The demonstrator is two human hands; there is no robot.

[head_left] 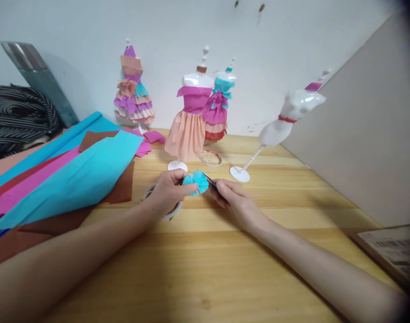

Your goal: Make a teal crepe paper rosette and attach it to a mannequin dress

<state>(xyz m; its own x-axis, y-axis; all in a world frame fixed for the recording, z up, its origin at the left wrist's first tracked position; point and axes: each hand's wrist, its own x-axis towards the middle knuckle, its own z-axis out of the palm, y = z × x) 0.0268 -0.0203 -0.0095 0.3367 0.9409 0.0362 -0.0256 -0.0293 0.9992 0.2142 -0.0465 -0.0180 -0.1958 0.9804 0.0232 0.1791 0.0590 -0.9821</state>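
Observation:
Between finger and thumb, my left hand (pixel 169 192) pinches a round, pleated turquoise paper rosette (pixel 198 181) by its left side. My right hand (pixel 237 199) is closed around a dark slim tool, which looks like scissors (pixel 219 190); its tip meets the rosette's right edge. Most of the handles are hidden by my fingers. Under my left hand lies a roll of tape (pixel 176 210), partly covered. Just behind my hands stands a small white dress form (pixel 189 121) wearing a magenta bodice and a pleated peach skirt.
Coloured crepe paper sheets (pixel 87 179) cover the table's left side. Two more dressed forms (pixel 133 89) (pixel 220 107) stand against the wall. A bare dress form (pixel 275 121) leans at right. Near the middle lies a small round container (pixel 211 158). A cardboard box (pixel 393 246) sits at right.

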